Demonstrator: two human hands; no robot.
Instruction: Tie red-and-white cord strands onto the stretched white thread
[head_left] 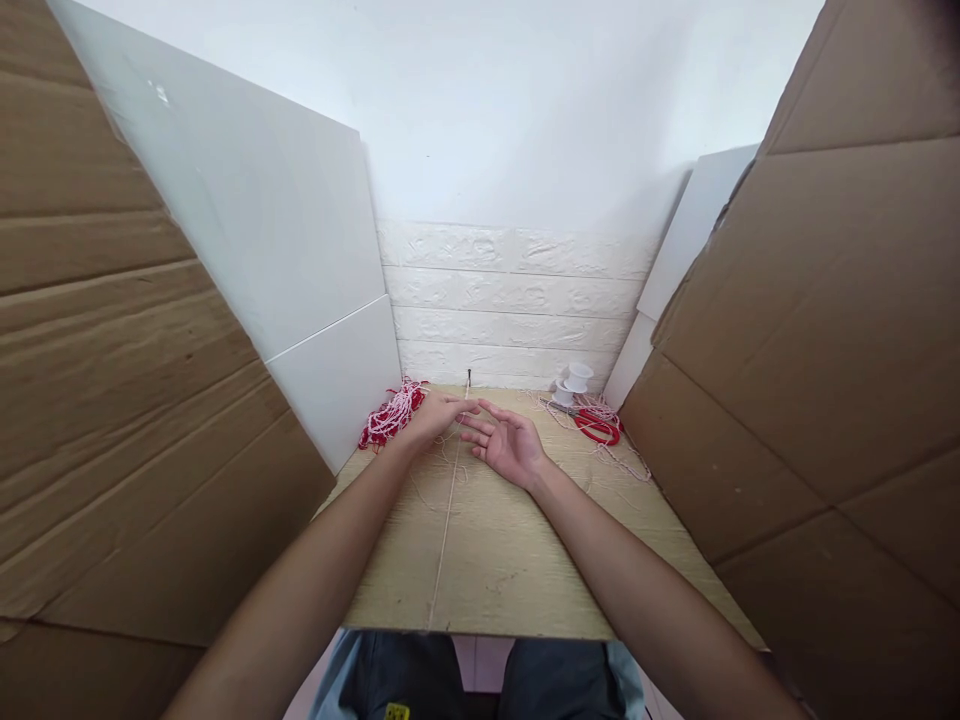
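Observation:
A thin pale string [448,520] runs from a nail [469,378] standing at the back of the wooden board to the board's front edge. Over its far part, my left hand [439,418] is closed, palm down, with its fingertips pinched at the string. My right hand [514,448] is turned palm up, its fingers stretched out and apart. Its index fingertip meets the left fingertips, and its other fingers reach to the string. Fine loose thread ends [427,490] curl beside the string under my left hand. The exact finger contact is too small to make out.
Red and white braided cords [391,412] are heaped at the back left. At the back right are white spools [577,377], red-handled scissors [598,427] and pink-white cord [626,462]. Cardboard panels [112,350] flank the wooden board [517,580]; a white brick-pattern wall [517,290] stands behind.

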